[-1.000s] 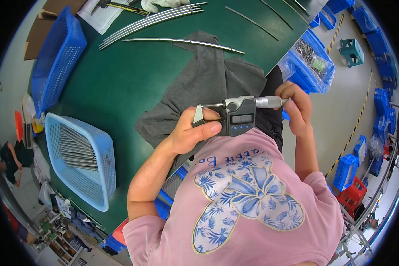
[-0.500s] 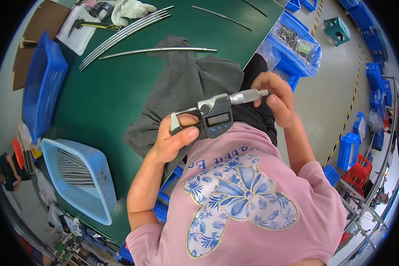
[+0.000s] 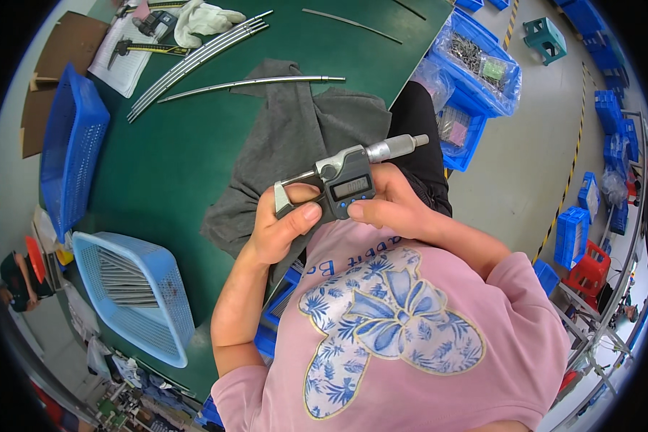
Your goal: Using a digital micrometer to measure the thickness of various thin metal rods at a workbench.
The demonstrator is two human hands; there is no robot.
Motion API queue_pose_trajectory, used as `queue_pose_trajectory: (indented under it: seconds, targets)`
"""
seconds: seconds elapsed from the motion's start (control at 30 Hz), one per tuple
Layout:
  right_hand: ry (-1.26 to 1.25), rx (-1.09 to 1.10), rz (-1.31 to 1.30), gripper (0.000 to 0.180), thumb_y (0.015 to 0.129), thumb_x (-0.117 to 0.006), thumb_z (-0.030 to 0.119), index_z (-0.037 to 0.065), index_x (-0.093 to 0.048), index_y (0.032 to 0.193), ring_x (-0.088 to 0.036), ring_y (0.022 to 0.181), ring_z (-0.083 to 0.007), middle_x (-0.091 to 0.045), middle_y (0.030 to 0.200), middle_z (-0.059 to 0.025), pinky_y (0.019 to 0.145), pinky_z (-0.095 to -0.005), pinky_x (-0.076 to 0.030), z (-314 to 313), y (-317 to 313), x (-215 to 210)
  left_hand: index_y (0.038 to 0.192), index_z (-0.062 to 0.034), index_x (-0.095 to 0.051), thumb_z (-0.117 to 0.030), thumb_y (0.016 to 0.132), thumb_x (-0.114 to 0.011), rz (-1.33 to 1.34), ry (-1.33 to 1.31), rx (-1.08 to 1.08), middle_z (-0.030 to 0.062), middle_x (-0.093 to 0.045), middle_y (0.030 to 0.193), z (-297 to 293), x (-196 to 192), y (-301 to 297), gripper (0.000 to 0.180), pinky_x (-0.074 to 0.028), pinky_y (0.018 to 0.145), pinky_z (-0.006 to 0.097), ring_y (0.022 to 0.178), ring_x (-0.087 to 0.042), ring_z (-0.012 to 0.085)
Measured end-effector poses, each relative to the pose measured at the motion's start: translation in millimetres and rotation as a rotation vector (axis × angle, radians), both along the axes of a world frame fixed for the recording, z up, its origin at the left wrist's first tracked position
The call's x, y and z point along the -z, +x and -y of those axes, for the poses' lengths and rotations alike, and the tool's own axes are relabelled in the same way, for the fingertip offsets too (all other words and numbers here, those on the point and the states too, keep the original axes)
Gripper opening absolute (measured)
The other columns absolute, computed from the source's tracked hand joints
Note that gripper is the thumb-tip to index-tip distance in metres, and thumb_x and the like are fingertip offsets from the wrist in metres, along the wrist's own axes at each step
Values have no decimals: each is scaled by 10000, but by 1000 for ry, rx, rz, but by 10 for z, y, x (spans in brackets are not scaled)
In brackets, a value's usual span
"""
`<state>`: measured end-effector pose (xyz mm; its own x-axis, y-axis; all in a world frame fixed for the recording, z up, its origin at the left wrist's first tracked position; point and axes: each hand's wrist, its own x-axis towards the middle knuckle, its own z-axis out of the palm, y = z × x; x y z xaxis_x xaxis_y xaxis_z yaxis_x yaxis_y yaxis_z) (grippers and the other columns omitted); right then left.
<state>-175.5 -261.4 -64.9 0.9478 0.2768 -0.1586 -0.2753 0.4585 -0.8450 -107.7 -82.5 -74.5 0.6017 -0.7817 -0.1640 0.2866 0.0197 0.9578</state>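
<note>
A digital micrometer (image 3: 351,188) with a small display and blue buttons is held in front of my chest. My left hand (image 3: 277,229) grips its frame at the anvil end, with the thumb across the front. At the other side of the body, my right hand (image 3: 392,205) has its thumb by the buttons and its fingers behind the display housing. The silver thimble (image 3: 396,148) sticks out to the right, free of both hands. Beneath the micrometer lies a dark grey cloth (image 3: 288,137), partly on the table's edge and lap.
Several metal rods (image 3: 198,61) lie on the green table (image 3: 165,165), with a single rod (image 3: 252,84) across the cloth. Calipers (image 3: 147,49) and white gloves (image 3: 205,21) sit far left. A light-blue basket (image 3: 176,295) holds rods; a blue bin (image 3: 507,97) holds bagged metal parts.
My right hand has left the thimble end and come left and down onto the micrometer's body beside the buttons. My left hand keeps its grip on the frame.
</note>
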Motion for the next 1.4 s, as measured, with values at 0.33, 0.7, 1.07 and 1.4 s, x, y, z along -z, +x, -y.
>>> queue_pose_trajectory:
  seconds: [0.33,0.7,1.07,1.4]
  targets:
    - [-47,142,-23,224,735,-534,170,-23,-543,850,-461,538,-40,-504,635,5,454,-185,-361,-62,-3,12,602,11,-449,-234,744,-532,48,9,4,2,-374,567,-2,25,26,296,-276,482,250,551,-338,91]
    - [-236,465,111,179,760,-552,61,-14,-516,918,-502,615,-84,-536,742,-50,529,-182,-406,366,-62,125,746,79,-557,-324,695,-533,-36,92,-41,109,-564,639,3,10,-14,407,-267,399,189,432,-345,53]
    - [-653,285,444,158,738,-545,89,-17,-538,856,-497,661,-95,-540,728,-54,559,-216,-389,598,15,94,598,3,-461,-234,762,-531,-16,-37,-7,-9,-395,528,18,-1,3,297,-263,452,223,510,-330,67]
    - [-293,294,122,226,732,-559,156,-30,-525,857,-486,548,-70,-535,687,-45,477,-198,-384,453,25,131,625,25,-469,-240,742,-539,10,14,30,-5,-393,561,-30,30,26,298,-270,466,239,538,-334,72]
